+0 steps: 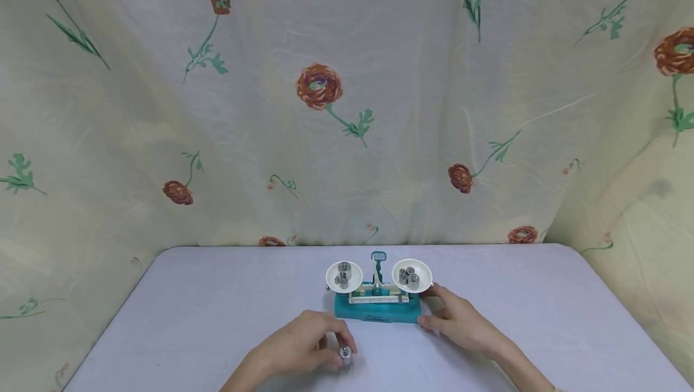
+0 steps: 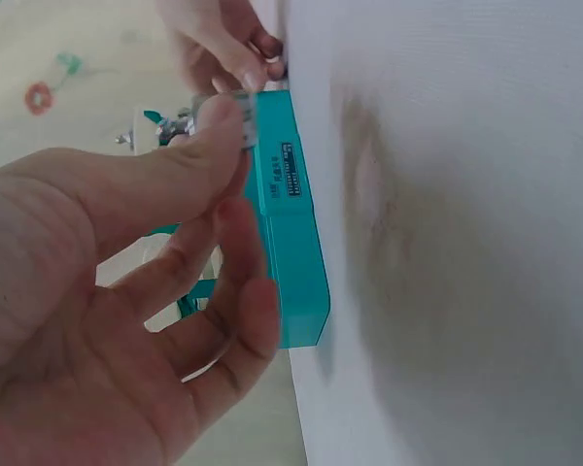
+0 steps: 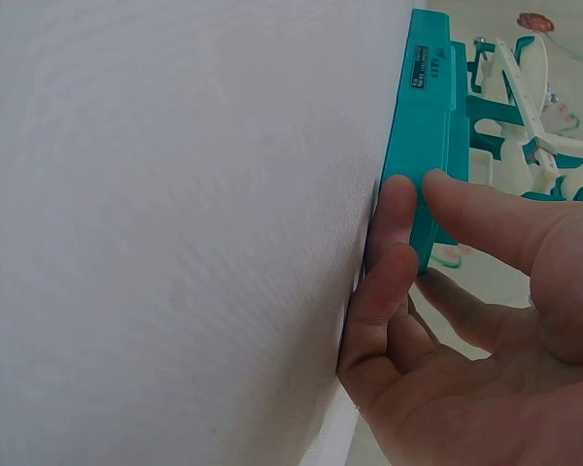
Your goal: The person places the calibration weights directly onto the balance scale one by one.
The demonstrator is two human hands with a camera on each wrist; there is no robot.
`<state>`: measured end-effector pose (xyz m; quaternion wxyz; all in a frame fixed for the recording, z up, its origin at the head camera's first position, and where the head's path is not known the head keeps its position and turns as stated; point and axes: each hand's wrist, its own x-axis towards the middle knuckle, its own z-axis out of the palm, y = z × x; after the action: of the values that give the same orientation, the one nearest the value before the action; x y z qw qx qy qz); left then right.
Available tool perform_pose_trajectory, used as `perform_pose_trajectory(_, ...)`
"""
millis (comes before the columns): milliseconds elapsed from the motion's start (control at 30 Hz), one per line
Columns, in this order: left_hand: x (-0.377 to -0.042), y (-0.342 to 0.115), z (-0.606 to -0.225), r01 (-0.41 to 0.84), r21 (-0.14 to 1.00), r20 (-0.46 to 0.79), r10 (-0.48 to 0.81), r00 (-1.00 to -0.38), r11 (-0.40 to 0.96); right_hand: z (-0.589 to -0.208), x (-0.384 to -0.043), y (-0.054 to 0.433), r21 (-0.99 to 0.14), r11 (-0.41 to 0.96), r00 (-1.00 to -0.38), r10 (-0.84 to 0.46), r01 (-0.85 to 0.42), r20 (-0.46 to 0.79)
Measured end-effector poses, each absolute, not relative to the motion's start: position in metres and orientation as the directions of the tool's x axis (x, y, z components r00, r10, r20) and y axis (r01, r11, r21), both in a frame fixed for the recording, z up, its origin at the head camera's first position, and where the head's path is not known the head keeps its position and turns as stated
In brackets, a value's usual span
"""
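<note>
A small shiny metal weight (image 1: 345, 352) is pinched between the thumb and fingers of my left hand (image 1: 309, 344), just in front of a teal balance scale (image 1: 374, 312). The left wrist view shows that weight (image 2: 248, 121) partly covered by the thumb. My right hand (image 1: 461, 323) grips the right end of the scale's base, thumb at the front corner. In the right wrist view its fingers curl at the end of the teal base (image 3: 428, 116). Several metal weights stand in the white left pan (image 1: 332, 281), and several more in the white right pan (image 1: 425, 271).
The scale stands on a table with a pale cloth (image 1: 228, 295). Behind and beside the table hangs a cream curtain (image 1: 379, 169) with red flowers and green stems. A white ruled beam (image 1: 374, 299) crosses the front of the scale below the pans.
</note>
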<state>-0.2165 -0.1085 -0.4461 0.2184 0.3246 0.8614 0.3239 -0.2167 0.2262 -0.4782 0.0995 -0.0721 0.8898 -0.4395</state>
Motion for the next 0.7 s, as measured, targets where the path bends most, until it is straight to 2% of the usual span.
perform_pose_trajectory(200,-0.2163,-0.1096,-0.4449,0.480,0.701,-0.052,0.708,-0.704,0.528,-0.4781,-0.2168,0.2266,-0.794,0.606,-0.969,-0.221,-0.045,-0.113)
perform_pose_trajectory(433,-0.2181,-0.1114,-0.4433,0.532,0.678,0.022,0.709,-0.704,0.507,-0.4784,-0.2166,0.2273,-0.796,0.602,-0.966,-0.236,-0.063,-0.102)
perform_pose_trajectory(700,-0.2220,-0.1074,-0.4405,0.510,0.660,0.107,0.602,-0.791,0.552,-0.4786,-0.2163,0.2275,-0.800,0.597,-0.966,-0.238,-0.062,-0.104)
